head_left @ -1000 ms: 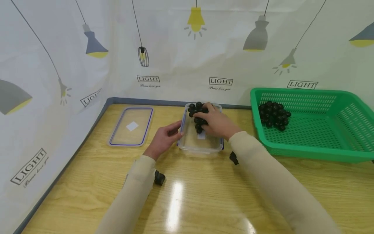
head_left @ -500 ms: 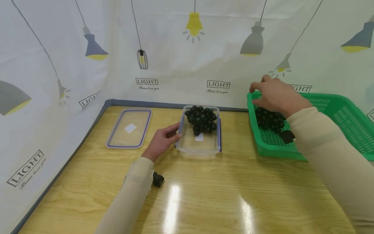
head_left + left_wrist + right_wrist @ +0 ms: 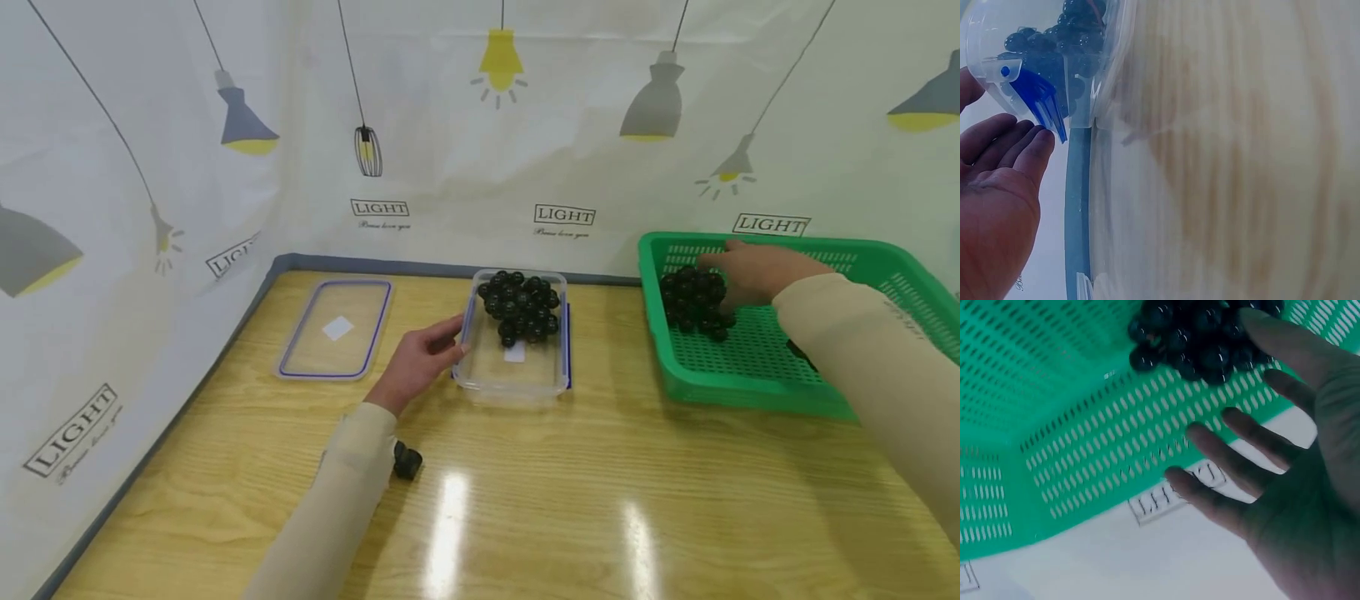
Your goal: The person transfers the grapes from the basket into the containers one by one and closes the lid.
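Note:
A bunch of dark grapes lies in a clear plastic container in the middle of the head view. My left hand is at the container's left side, its fingers fairly straight by the blue side clip in the left wrist view. On the right, my right hand reaches into a green basket. Its fingers are spread beside a second bunch of grapes. In the right wrist view the thumb overlaps these grapes, and nothing is gripped.
A clear lid with a blue seal lies flat on the wooden table, left of the container. Behind the table hangs a white sheet printed with lamps, close to the container and basket.
My right hand has let go of the grapes in the container and moved right, over the basket's edge and down beside the other bunch. My left hand stays at the container.

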`<state>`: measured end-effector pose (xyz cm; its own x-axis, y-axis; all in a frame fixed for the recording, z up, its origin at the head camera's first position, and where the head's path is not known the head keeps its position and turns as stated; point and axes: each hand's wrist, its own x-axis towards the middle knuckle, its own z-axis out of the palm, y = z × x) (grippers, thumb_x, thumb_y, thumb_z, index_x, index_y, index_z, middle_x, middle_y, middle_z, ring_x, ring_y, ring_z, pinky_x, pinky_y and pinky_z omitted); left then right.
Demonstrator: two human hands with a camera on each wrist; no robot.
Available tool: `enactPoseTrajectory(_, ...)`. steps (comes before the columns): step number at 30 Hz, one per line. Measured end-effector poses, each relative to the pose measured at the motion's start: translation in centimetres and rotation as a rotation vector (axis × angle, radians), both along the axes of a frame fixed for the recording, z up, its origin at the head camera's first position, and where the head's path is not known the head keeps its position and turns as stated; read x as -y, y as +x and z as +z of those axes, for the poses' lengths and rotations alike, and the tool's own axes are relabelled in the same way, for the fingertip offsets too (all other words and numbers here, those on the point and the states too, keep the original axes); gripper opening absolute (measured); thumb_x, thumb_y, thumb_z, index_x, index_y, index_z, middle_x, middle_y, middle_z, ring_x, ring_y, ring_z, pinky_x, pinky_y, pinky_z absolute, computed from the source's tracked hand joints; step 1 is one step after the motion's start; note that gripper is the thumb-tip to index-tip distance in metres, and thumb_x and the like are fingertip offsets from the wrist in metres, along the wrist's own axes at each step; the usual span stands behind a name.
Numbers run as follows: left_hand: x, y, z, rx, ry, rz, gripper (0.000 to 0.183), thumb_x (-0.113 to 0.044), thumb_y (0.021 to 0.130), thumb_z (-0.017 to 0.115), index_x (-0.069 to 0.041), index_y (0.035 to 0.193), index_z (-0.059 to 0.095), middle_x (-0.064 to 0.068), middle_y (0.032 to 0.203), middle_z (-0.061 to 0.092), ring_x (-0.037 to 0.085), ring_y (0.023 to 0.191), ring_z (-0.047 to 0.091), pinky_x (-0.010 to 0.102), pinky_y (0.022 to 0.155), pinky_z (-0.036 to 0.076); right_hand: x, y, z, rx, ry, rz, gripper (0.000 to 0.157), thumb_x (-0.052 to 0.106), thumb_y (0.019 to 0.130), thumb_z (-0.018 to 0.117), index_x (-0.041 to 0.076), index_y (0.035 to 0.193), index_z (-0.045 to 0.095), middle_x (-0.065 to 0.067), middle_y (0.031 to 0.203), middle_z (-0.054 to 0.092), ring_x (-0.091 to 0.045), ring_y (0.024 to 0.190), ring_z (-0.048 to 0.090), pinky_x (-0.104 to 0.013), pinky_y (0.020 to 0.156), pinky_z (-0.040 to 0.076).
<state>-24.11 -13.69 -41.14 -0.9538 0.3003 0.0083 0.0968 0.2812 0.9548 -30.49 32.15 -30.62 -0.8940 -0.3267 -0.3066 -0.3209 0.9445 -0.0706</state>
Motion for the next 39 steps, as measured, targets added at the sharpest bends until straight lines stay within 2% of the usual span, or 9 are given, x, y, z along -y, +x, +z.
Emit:
enactPoseTrajectory(3, -0.1, -0.1, 0.1, -0.012, 0.004, -0.001, 0.052, -0.014, 0.098, 0.064, -0.008, 0.147, 0.046, 0.008, 0.149, 0.044, 0.025, 0.132, 0.046, 0.031, 0.106, 0.041, 0.4, -0.2, -1.0, -0.015, -0.006, 0.031, 0.077, 0.015, 0.082, 0.078, -0.004, 0.146, 0.038, -0.041, 0.139, 0.028, -0.055, 0.099, 0.054, -0.064, 0.074, 0.049)
enactPoseTrajectory(6, -0.4, -0.3, 0.2, -0.027, 0.002, -0.02, 0.051, -0.013, 0.098, 0.064, -0.006, 0.146, 0.047, 0.01, 0.148, 0.045, 0.026, 0.132, 0.046, 0.031, 0.106, 0.041, 0.3, 0.0, -2.1, -0.013, -0.041, 0.039, 0.079, 0.016, 0.081, 0.079, 0.001, 0.147, 0.037, -0.039, 0.135, 0.028, -0.047, 0.087, 0.058, -0.059, 0.068, 0.051)
enactPoseTrajectory(12, -0.9, -0.5, 0.1, -0.026, -0.014, -0.054, 0.051, -0.012, 0.098, 0.063, -0.003, 0.145, 0.047, 0.01, 0.149, 0.044, 0.027, 0.133, 0.045, 0.03, 0.106, 0.041, -0.4, 0.8, -4.2, 0.03, -0.121, 0.011, 0.084, 0.02, 0.083, 0.08, 0.005, 0.148, 0.029, -0.04, 0.134, 0.019, -0.035, 0.072, 0.058, -0.054, 0.062, 0.051)
enactPoseTrajectory(17, -0.7, -0.2, 0.1, -0.026, -0.016, -0.046, 0.052, -0.013, 0.098, 0.064, -0.004, 0.146, 0.046, 0.01, 0.149, 0.043, 0.028, 0.133, 0.045, 0.031, 0.106, 0.041, -0.1, 0.9, -4.9, 0.064, -0.16, -0.001, 0.09, 0.014, 0.082, 0.08, 0.005, 0.15, 0.022, -0.041, 0.135, 0.011, -0.031, 0.066, 0.056, -0.048, 0.057, 0.05)
enactPoseTrajectory(22, -0.3, -0.2, 0.1, -0.029, -0.009, -0.036, 0.053, -0.014, 0.097, 0.065, -0.004, 0.146, 0.046, 0.012, 0.149, 0.043, 0.029, 0.133, 0.044, 0.031, 0.106, 0.041, 0.5, 0.3, -4.9, 0.074, -0.157, -0.001, 0.095, 0.007, 0.078, 0.083, 0.005, 0.148, 0.019, -0.044, 0.134, 0.009, -0.037, 0.071, 0.056, -0.049, 0.057, 0.05)
enactPoseTrajectory(24, -0.2, -0.2, 0.1, -0.031, -0.006, -0.035, 0.054, -0.014, 0.097, 0.065, -0.004, 0.146, 0.046, 0.012, 0.15, 0.043, 0.029, 0.134, 0.044, 0.031, 0.106, 0.041, 0.6, 0.0, -4.8, 0.051, -0.142, 0.007, 0.096, 0.007, 0.076, 0.084, 0.004, 0.147, 0.02, -0.044, 0.132, 0.011, -0.041, 0.071, 0.056, -0.05, 0.056, 0.05)
enactPoseTrajectory(32, 0.3, -0.3, 0.0, -0.026, 0.015, -0.029, 0.054, -0.013, 0.097, 0.065, -0.003, 0.147, 0.045, 0.011, 0.151, 0.041, 0.028, 0.135, 0.042, 0.029, 0.107, 0.04, 1.1, -0.8, -5.1, 0.006, -0.079, 0.02, 0.102, 0.019, 0.075, 0.087, 0.006, 0.15, 0.019, -0.042, 0.13, 0.015, -0.045, 0.071, 0.053, -0.049, 0.053, 0.049)
enactPoseTrajectory(39, 0.5, -0.3, -0.1, -0.036, 0.019, -0.026, 0.053, -0.012, 0.098, 0.064, -0.003, 0.146, 0.045, 0.011, 0.151, 0.041, 0.027, 0.135, 0.042, 0.029, 0.106, 0.04, 1.5, -1.0, -5.4, 0.02, -0.078, 0.003, 0.108, 0.031, 0.073, 0.089, 0.005, 0.15, 0.018, -0.042, 0.132, 0.011, -0.066, 0.092, 0.046, -0.065, 0.066, 0.05)
